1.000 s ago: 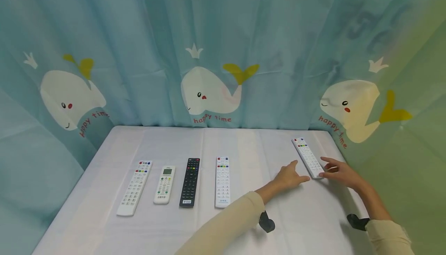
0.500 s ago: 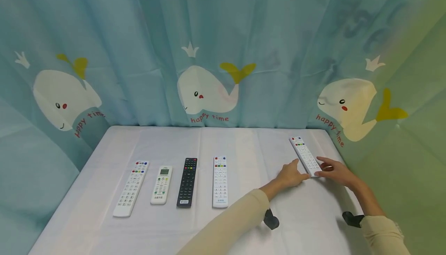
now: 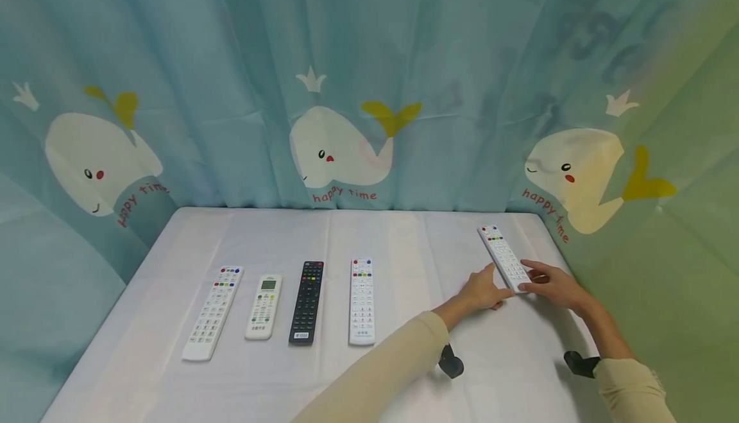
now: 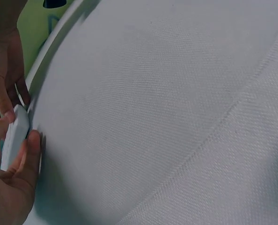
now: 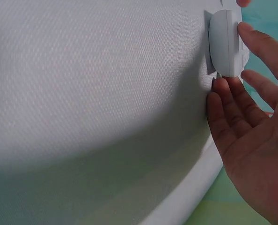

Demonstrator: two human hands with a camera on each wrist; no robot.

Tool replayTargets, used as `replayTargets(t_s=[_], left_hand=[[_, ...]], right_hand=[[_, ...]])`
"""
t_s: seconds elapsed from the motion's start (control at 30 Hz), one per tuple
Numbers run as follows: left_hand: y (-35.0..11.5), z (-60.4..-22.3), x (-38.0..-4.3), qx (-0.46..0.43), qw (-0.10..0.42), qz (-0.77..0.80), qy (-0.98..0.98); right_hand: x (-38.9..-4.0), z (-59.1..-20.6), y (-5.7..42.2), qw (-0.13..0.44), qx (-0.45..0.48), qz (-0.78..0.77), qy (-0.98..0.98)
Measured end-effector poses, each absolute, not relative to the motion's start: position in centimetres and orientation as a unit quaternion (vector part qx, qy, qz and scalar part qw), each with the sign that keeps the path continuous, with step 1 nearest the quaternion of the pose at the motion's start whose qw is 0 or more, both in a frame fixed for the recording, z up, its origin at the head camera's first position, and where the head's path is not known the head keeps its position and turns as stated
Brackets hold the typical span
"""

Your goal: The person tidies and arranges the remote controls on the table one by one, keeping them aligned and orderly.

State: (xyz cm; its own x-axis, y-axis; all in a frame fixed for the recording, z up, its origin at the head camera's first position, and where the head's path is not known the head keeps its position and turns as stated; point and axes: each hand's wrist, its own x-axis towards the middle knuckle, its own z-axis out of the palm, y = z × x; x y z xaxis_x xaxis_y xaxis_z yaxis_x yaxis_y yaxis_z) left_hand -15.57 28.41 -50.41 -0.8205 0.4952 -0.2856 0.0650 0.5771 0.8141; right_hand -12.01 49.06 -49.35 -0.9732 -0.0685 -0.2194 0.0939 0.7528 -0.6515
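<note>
A white remote control (image 3: pixel 503 259) lies at a slant on the white-covered table, near its far right corner, with small coloured buttons at its upper end. My left hand (image 3: pixel 480 290) is at its lower left edge, index finger along the side and thumb by the near corner. From the other side, my right hand (image 3: pixel 554 284) holds the lower right edge, thumb and fingers close around it. In the left wrist view the remote's near end shows between both hands. The right wrist view shows the right thumb at the upper face and fingertips along the side.
To the left stand a white remote (image 3: pixel 362 301), a black remote (image 3: pixel 306 303), a shorter white remote with a small screen (image 3: pixel 263 307) and a long white remote (image 3: pixel 213 314). A blue-green whale-print curtain (image 3: pixel 260 89) hangs behind the table (image 3: pixel 439 359).
Both hands have come in closer to the slanted remote's lower end, the right thumb now against it. The whole scene shifts slightly left as the head camera turns; the other remotes stay put.
</note>
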Motion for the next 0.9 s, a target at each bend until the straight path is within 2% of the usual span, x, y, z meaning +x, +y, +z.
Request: replayTargets(t_s=[0.37, 0.9], left_hand=[[29.0, -51.0, -16.1, 0.164, 0.268, 0.487, 0.815], [29.4, -50.8, -16.4, 0.142, 0.293, 0.535, 0.78]], right_hand=[[-12.3, -49.5, 49.0, 0.11, -0.015, -0.367, 0.924], [-12.5, -48.6, 48.4, 0.141, -0.007, -0.382, 0.913]])
